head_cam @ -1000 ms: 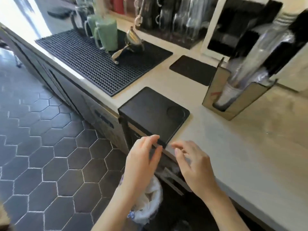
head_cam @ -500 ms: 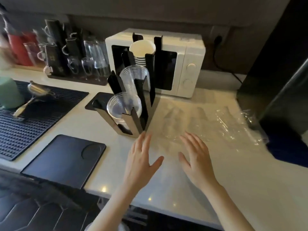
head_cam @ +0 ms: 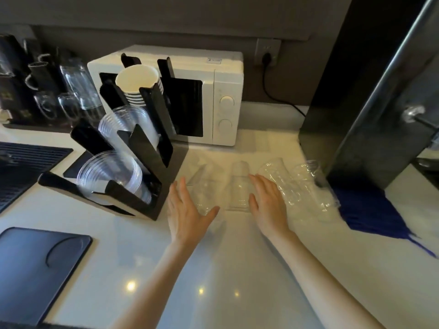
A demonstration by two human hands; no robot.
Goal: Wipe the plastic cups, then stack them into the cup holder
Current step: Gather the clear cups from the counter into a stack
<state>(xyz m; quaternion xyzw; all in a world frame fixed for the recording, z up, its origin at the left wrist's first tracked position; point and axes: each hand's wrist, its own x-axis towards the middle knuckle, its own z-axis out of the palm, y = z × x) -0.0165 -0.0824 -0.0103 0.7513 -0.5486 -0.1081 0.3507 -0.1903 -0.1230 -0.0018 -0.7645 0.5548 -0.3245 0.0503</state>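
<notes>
My left hand [head_cam: 187, 207] and right hand [head_cam: 267, 205] hover spread and empty over the clear plastic cups [head_cam: 240, 186] lined up on the white surface [head_cam: 213, 269], right of the black cup holder [head_cam: 147, 167].

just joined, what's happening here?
A person is reaching with both bare hands toward clear plastic cups lying on a white counter. The left hand and right hand are open, and neither grips a cup yet. The black cup holder to the left already holds clear and paper cups. A blue cloth lies at right, untouched.
</notes>
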